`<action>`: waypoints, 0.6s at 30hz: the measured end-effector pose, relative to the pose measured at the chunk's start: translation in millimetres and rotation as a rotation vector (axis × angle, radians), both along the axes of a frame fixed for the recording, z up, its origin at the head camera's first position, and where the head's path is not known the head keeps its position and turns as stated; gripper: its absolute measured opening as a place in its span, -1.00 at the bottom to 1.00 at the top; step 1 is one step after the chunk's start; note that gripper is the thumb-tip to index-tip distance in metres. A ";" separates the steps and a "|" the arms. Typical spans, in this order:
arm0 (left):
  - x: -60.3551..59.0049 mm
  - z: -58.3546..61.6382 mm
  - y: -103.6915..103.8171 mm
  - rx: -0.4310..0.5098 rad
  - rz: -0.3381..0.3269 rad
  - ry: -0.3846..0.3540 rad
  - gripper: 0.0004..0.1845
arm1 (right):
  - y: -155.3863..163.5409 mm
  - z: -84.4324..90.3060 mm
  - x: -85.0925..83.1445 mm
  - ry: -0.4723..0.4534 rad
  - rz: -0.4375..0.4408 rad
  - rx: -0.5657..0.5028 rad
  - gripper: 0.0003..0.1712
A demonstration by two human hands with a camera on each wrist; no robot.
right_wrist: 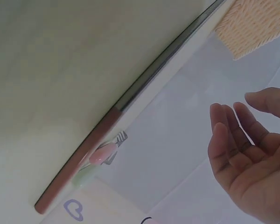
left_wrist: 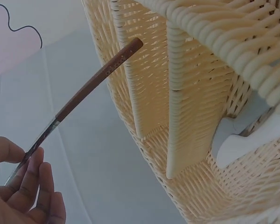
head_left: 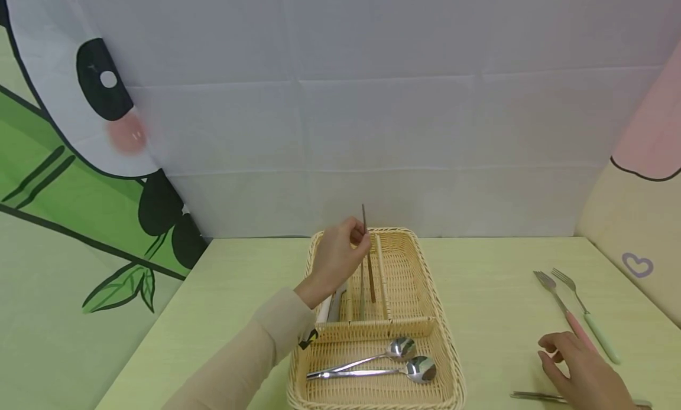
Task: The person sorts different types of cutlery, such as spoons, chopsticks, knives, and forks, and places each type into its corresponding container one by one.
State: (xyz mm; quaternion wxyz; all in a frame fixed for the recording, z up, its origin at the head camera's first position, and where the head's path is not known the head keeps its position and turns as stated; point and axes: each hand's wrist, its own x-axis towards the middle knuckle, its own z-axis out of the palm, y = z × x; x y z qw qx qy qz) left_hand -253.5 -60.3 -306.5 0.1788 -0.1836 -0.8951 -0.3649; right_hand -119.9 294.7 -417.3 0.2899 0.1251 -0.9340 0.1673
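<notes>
Pale green tabletop (head_left: 489, 303): left hand (head_left: 335, 259) pinched a chopstick (head_left: 368, 253) upright over the wicker basket (head_left: 425, 292), spoons (head_left: 393, 360) already sorted; right hand (head_left: 582, 371), relaxed and empty, hovered near another chopstick (head_left: 537, 396), forks (head_left: 577, 312) apparently unsorted.

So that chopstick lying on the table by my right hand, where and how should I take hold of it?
Probably pinch the chopstick near its middle, coming straight down from above. It lies flat on the table, thin and long, so only its top and sides are free; a mid-length pinch should keep it balanced. Your right hand hovers open beside it, while the forks lie clear, farther back.
</notes>
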 end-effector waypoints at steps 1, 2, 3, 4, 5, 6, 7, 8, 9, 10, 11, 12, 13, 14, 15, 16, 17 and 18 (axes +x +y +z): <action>-0.3 -0.3 -0.3 -0.002 0.000 -0.013 -0.91 | 2.7 -0.8 1.3 -0.024 -0.018 -0.001 -0.81; -0.8 -0.9 -0.6 -0.007 0.001 -0.026 -0.91 | 5.7 -1.7 2.5 -0.055 -0.031 -0.004 -0.81; -1.6 -1.9 -0.8 -0.016 0.006 -0.044 -0.90 | 9.0 -2.7 3.7 -0.079 -0.039 0.000 -0.82; -2.2 -3.2 -1.0 -0.031 0.008 -0.058 -0.89 | 12.1 -3.4 4.2 -0.103 -0.044 0.003 -0.82; -2.7 -4.6 -1.3 -0.048 0.011 -0.078 -0.88 | 15.0 -4.2 4.9 -0.128 -0.047 0.016 -0.81; -3.4 -6.3 -1.4 -0.067 0.014 -0.098 -0.88 | 17.7 -5.5 5.9 -0.144 -0.051 0.025 -0.80; -4.0 -8.2 -1.5 -0.085 0.014 -0.117 -0.87 | 20.1 -6.5 6.7 -0.164 -0.053 0.039 -0.79; -4.6 -10.3 -1.4 -0.103 0.013 -0.135 -0.87 | 22.5 -7.2 7.1 -0.200 -0.057 0.051 -0.78; -5.1 -12.1 -1.2 -0.121 0.011 -0.150 -0.87 | 24.6 -7.9 7.2 -0.221 -0.052 0.064 -0.77; -5.4 -13.5 -0.9 -0.136 0.006 -0.160 -0.86 | 26.6 -8.9 7.1 -0.239 -0.048 0.072 -0.76; -5.8 -14.9 -0.5 -0.148 0.004 -0.174 -0.87 | 28.5 -10.1 7.6 -0.260 -0.049 0.082 -0.75; -6.4 -16.2 0.1 -0.160 0.001 -0.179 -0.87 | 30.4 -10.7 7.4 -0.293 -0.046 0.091 -0.75; -6.8 -17.1 0.7 -0.171 -0.001 -0.184 -0.87 | 32.6 -10.8 7.0 -0.336 -0.040 0.104 -0.75; -7.1 -17.7 1.3 -0.183 -0.003 -0.188 -0.87 | 35.0 -11.1 6.5 -0.378 -0.033 0.112 -0.77; -7.6 -18.4 2.0 -0.196 -0.002 -0.190 -0.88 | 37.6 -11.5 6.1 -0.413 -0.017 0.124 -0.78; -8.0 -19.0 2.7 -0.207 0.000 -0.194 -0.88 | 40.3 -11.9 5.5 -0.448 0.003 0.135 -0.79; -8.5 -19.6 3.4 -0.217 0.003 -0.207 -0.89 | 43.2 -12.0 4.8 -0.489 0.028 0.148 -0.80; -8.9 -20.2 4.2 -0.230 0.005 -0.217 -0.90 | 46.1 -12.0 3.8 -0.524 0.058 0.155 -0.82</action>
